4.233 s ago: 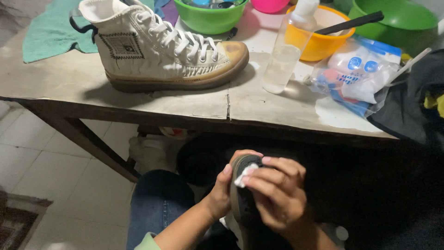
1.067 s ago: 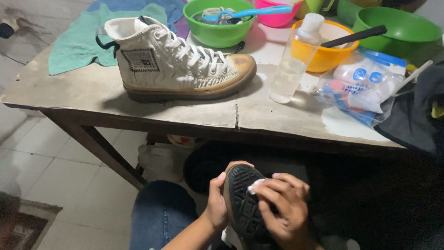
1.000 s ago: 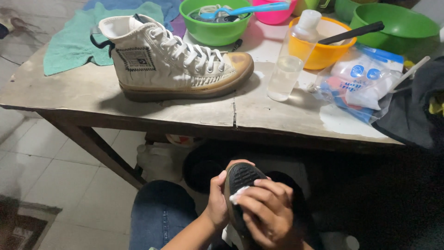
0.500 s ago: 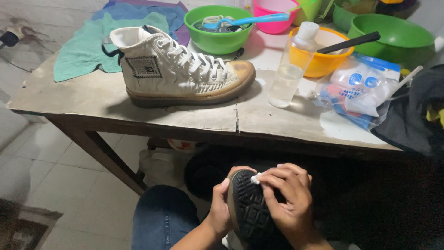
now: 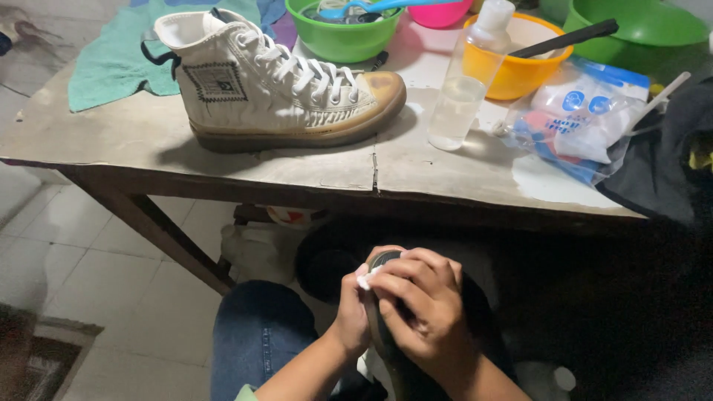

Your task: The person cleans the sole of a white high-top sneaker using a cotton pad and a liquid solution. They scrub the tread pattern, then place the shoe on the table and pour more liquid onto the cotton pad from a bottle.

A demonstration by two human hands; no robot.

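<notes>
Shoe (image 5: 382, 327), dark rubber-soled, sits sole-up over the lap below the table edge, mostly hidden by both hands. Left hand (image 5: 355, 315) is wrapped around its side, fingers closed, steadying it. Right hand (image 5: 423, 308) is curled over the toe end, fingertips pinching a small white wad (image 5: 364, 281) against the sole rim. Looks like the scrubbing step on the sole edge, mid-stroke by my read. Next move likely calls for firm pressure along the rim while the left hand counter-holds, and possibly re-wetting. Matching cream canvas high-top sneaker (image 5: 278, 82) stands upright on the worn grey table (image 5: 297, 167); clear plastic bottle of liquid (image 5: 464, 78) stands just right of its toe, near the yellow bowl (image 5: 531, 63).
</notes>
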